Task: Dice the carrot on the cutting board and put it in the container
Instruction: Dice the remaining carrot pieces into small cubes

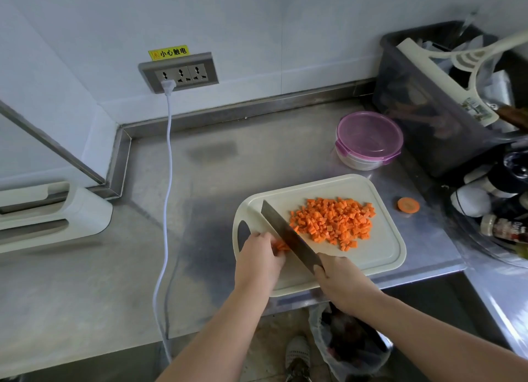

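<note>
Last carrot strips (280,246) pinned under curled left hand (258,257) fingers, clear of blade; knife (288,236) handle enclosed by right hand (340,281); dice (334,224) heaped right, off cut line.

Soft, even daylight is falling across the steel bench (85,281), throwing faint shadows; edges are bending from wide-angle distortion, and detail is looking slightly smeared.

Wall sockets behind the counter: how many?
3, side by side in the grey wall panel: left socket takes the white plug, middle socket and right socket are free.
</note>
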Motion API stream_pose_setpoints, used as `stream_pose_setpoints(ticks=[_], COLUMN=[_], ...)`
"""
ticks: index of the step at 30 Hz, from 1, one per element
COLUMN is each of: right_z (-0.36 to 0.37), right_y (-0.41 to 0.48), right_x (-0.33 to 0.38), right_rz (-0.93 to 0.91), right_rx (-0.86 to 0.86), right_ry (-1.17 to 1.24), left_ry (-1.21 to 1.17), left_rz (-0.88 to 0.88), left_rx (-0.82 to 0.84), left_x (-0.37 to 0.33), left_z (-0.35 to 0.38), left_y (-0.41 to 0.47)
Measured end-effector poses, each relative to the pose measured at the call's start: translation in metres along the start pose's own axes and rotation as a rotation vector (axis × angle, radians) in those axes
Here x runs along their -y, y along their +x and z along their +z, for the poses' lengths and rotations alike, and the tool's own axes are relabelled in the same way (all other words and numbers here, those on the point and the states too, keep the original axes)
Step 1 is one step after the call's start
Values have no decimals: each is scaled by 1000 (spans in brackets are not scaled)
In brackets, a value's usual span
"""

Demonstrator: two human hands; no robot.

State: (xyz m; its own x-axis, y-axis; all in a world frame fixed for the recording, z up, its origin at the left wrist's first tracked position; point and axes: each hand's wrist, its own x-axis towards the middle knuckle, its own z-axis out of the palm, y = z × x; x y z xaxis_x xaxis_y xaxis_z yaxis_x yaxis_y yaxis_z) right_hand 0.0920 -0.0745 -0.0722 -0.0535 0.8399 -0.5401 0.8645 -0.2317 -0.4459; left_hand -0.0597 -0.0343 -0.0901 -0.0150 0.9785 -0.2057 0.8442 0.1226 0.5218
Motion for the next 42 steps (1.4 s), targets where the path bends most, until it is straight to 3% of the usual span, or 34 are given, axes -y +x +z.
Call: stream_pose_setpoints(ticks=[8, 16, 42], right_z=[-2, 6, 14], right_y=[-13, -17, -19], right_x=[3, 1, 12], right_rz=[-70, -73, -56], right_rx=[-81, -106, -84], right_ry=[-13, 7, -81], left_ry=[4, 167, 45], left_rz=[11, 173, -3], left_rx=[6, 37, 18], left_x=[1, 1, 5], left_z=[-2, -4, -11], left_y=[-2, -8, -12])
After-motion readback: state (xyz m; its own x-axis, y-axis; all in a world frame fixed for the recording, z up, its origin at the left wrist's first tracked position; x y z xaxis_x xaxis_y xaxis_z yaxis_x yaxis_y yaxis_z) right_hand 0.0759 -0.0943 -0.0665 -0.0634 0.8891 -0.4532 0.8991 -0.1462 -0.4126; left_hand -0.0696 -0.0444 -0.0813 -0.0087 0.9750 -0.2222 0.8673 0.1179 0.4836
